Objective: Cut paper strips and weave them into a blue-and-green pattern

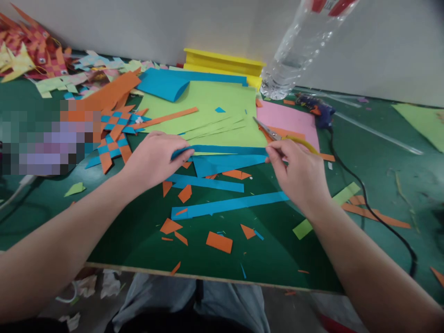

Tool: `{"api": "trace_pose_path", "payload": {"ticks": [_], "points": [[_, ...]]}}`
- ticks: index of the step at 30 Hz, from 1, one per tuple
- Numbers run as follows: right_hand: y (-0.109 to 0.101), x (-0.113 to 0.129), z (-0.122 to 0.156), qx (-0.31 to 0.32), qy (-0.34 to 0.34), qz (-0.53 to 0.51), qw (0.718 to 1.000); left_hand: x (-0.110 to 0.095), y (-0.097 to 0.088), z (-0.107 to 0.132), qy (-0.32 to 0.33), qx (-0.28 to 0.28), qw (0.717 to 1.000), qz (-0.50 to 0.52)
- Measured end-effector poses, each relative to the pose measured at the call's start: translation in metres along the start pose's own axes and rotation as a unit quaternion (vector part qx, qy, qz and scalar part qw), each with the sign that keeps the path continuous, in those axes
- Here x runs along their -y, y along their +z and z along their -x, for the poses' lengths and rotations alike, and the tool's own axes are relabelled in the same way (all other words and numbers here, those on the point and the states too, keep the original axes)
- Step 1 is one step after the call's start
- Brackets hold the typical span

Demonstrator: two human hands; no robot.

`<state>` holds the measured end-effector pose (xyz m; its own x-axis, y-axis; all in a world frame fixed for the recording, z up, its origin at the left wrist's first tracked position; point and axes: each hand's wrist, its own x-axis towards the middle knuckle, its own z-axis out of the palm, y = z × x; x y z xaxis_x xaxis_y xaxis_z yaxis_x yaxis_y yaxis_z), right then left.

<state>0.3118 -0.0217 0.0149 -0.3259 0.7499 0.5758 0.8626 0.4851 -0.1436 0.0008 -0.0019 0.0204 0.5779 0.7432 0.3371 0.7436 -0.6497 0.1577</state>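
Stretched between both hands is a narrow blue paper strip (225, 150). My left hand (157, 155) pinches its left end, which looks curled or folded. At the right end, the thumb and fingertips of my right hand (298, 169) close on it. Scissors (274, 134) with yellow handles lie at my right hand; part of the handle is behind the fingers, so whether the hand touches them is unclear. Under the strip are a light green sheet (208, 99) and a blue paper piece (225, 164). Nearer me lie more blue strips (229, 205) and orange scraps (219, 242).
Woven orange and blue paper pieces (116, 127) lie left. Finished-looking paper fish (38, 51) pile up at the back left. A water bottle (294, 51) stands at the back right, near a glue gun (321, 111) with a black cord (360, 185). The table's front edge (201, 276) is near my lap.
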Motion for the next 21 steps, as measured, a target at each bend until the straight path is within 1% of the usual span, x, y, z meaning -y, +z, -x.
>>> {"api": "trace_pose_path", "payload": {"ticks": [2,4,6,7,8,11,14,17,21], "points": [[-0.001,-0.001,0.000,-0.004,0.008,-0.003,1.000,0.001,0.001,0.000,-0.011,-0.026,1.000,-0.005],[-0.002,0.003,0.000,-0.019,0.000,-0.011,1.000,-0.001,0.002,0.000,-0.004,-0.038,0.999,-0.010],[-0.004,0.013,0.000,-0.041,-0.029,-0.017,0.999,-0.006,0.004,0.000,0.007,-0.036,0.999,-0.016],[-0.004,0.019,0.001,-0.055,-0.052,-0.023,0.997,-0.010,0.005,0.000,0.009,-0.031,0.999,-0.019],[-0.005,0.025,0.001,-0.058,-0.079,-0.037,0.995,-0.013,0.006,-0.001,0.011,-0.037,0.999,-0.023],[-0.003,0.042,0.003,-0.015,-0.177,-0.105,0.978,-0.025,0.010,-0.002,0.038,-0.052,0.998,-0.020],[0.002,0.054,0.005,0.002,-0.233,-0.154,0.960,-0.034,0.012,-0.002,0.093,-0.056,0.994,0.000],[0.005,0.056,0.006,0.030,-0.255,-0.159,0.953,-0.037,0.012,-0.002,0.132,-0.066,0.989,0.018],[0.007,0.053,0.007,0.058,-0.254,-0.167,0.951,-0.037,0.012,-0.001,0.169,-0.069,0.983,0.027]]}}
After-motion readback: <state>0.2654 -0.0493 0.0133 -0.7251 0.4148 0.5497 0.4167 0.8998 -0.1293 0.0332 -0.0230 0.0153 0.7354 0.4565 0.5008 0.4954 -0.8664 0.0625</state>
